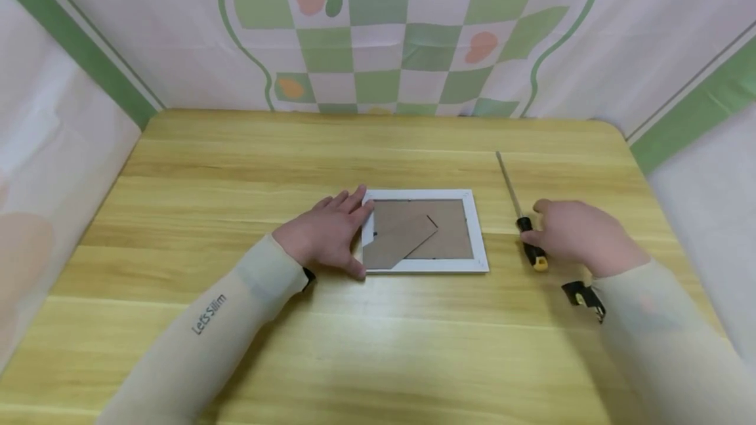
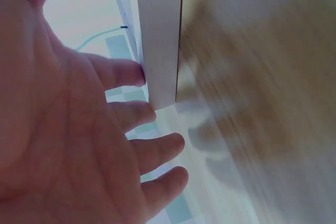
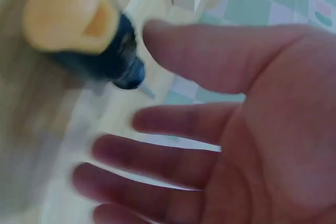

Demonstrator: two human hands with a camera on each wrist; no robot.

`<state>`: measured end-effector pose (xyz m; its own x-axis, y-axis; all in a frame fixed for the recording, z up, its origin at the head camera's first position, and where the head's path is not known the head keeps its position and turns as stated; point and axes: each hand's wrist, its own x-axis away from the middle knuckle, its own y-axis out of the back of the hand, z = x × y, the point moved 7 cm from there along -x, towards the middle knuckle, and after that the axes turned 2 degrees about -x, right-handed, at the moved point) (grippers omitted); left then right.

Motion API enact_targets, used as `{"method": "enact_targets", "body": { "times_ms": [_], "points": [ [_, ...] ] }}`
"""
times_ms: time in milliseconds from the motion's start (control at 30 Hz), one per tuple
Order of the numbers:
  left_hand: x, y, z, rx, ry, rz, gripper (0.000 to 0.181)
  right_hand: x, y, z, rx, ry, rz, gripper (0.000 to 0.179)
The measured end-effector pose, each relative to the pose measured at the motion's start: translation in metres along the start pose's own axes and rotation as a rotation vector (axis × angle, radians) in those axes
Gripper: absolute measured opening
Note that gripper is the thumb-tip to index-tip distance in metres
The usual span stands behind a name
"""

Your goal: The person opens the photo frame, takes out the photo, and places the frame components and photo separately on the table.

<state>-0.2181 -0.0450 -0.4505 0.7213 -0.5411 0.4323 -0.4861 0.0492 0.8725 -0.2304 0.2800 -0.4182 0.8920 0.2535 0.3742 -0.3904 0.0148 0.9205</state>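
A white picture frame (image 1: 480, 241) lies back side up on the table, its brown backing board (image 1: 434, 241) and angled stand flap (image 1: 396, 241) showing. My left hand (image 1: 327, 231) rests against the frame's left end, fingers spread, thumb by the near corner. In the left wrist view, loosely straight fingers (image 2: 128, 116) touch or nearly touch the frame's side edge (image 2: 160, 35). To the right lies a screwdriver (image 1: 528, 241) with a black and yellow handle, its shaft pointing away. Beside that handle is my right hand (image 1: 575, 235); the right wrist view shows its fingers (image 3: 152, 161) extended, holding nothing.
The wooden table (image 1: 354, 346) has rounded far corners. A checkered green and white curtain (image 1: 378, 38) hangs behind its far edge, with more cloth at both sides. Dark straps (image 1: 581, 297) sit at the wrists.
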Motion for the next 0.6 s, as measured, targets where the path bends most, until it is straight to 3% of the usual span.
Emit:
{"method": "enact_targets", "body": {
  "times_ms": [100, 233, 433, 600],
  "points": [
    [0.001, 0.001, -0.001, -0.010, 0.002, 0.026, 0.122, 0.002, -0.009, -0.008, -0.048, 0.000, 0.073, 0.051],
    [0.002, 0.003, 0.000, 0.012, -0.005, 0.052, 0.111, 0.002, -0.016, -0.006, -0.117, 0.012, 0.110, 0.040],
    [0.002, 0.007, 0.003, 0.054, -0.014, 0.070, 0.089, 0.003, -0.020, -0.006, -0.135, 0.024, 0.110, 0.038],
    [-0.001, 0.008, 0.000, 0.069, -0.016, 0.025, 0.095, 0.007, -0.014, -0.016, -0.152, -0.006, 0.082, 0.032]
  ]
}}
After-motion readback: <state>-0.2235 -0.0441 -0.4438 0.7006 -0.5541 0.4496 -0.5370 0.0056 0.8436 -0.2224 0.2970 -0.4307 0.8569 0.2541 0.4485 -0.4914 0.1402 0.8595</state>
